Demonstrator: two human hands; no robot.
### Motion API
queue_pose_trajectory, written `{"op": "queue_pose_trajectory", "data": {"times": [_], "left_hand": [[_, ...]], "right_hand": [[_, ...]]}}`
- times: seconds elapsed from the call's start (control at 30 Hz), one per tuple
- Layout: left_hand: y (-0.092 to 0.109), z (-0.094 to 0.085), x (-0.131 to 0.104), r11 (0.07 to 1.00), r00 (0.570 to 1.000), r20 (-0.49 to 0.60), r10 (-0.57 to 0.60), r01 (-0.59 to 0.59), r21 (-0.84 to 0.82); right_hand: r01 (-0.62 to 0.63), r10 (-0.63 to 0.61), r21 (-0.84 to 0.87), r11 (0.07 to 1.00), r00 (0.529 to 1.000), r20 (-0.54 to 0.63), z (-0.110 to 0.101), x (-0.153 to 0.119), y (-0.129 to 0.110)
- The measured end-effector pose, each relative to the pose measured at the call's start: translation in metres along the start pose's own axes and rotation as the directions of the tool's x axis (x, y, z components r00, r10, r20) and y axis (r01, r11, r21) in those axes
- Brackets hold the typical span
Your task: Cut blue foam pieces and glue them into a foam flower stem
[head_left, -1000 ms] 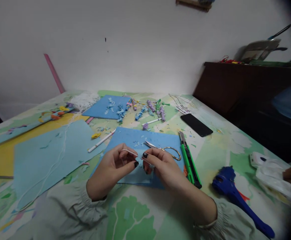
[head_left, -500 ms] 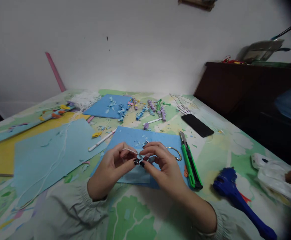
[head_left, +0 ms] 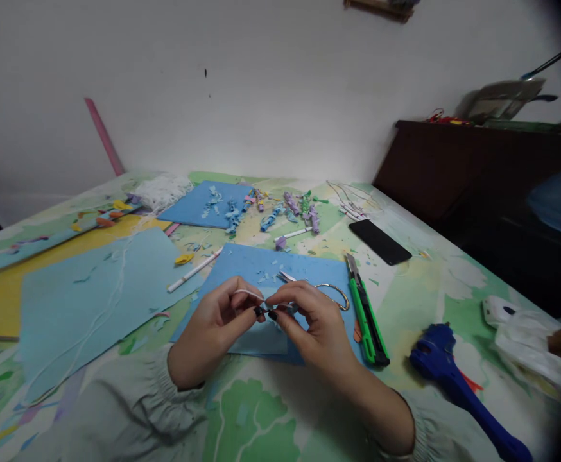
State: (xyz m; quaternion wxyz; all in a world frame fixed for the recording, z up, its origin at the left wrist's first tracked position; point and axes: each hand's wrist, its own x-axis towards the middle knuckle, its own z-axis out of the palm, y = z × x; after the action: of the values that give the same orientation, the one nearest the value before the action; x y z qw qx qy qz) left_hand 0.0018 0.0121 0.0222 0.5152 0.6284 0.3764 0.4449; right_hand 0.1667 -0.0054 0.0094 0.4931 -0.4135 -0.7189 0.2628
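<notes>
Above the blue foam sheet (head_left: 256, 256), both hands meet with thumbs and fingertips pinched close together. My left hand (head_left: 217, 321) is closed on a white string (head_left: 249, 292), which loops over its fingers. My right hand (head_left: 312, 321) pinches a small light-blue paper piece (head_left: 291, 309), partly covered by its fingers. How string and paper join at the fingertips is too small to make out. Just behind the right hand lie scissors (head_left: 342, 300) with a gold-coloured handle, partly hidden. A green utility knife (head_left: 368, 314) lies to their right.
A blue glue gun (head_left: 437, 353) and a black phone (head_left: 379, 241) are on the right. Decorated paper rolls (head_left: 273, 218) lie at the back. To the left are a light-blue sheet (head_left: 69, 295), a white stick (head_left: 194, 271) and a string bundle (head_left: 162, 192).
My right hand has dropped slightly, showing more of the scissors behind it. Both hands keep their pinch at nearly the same spot; the view has shifted slightly.
</notes>
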Motion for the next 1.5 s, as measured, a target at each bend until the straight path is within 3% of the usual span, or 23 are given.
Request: {"op": "queue_pose_trajectory", "data": {"times": [0.37, 1.07, 1.5], "left_hand": [[-0.0021, 0.0007, -0.0002, 0.992, 1.0, 0.006, 0.022, -0.023, 0.124], [-0.0059, 0.0023, -0.002, 0.973, 0.996, 0.022, 0.081, -0.084, 0.215], [-0.009, 0.0032, -0.0012, 0.966, 0.993, -0.003, 0.116, -0.112, 0.233]], "right_hand": [[0.012, -0.012, -0.027, 1.0, 1.0, -0.002, 0.0001, 0.0009, 0.0001], [-0.226, 0.228, 0.136, 0.965, 0.974, 0.001, 0.0029, 0.0006, 0.0024], [-0.296, 0.296, 0.215, 0.931, 0.955, 0.032, 0.0039, 0.0028, -0.0026]]}}
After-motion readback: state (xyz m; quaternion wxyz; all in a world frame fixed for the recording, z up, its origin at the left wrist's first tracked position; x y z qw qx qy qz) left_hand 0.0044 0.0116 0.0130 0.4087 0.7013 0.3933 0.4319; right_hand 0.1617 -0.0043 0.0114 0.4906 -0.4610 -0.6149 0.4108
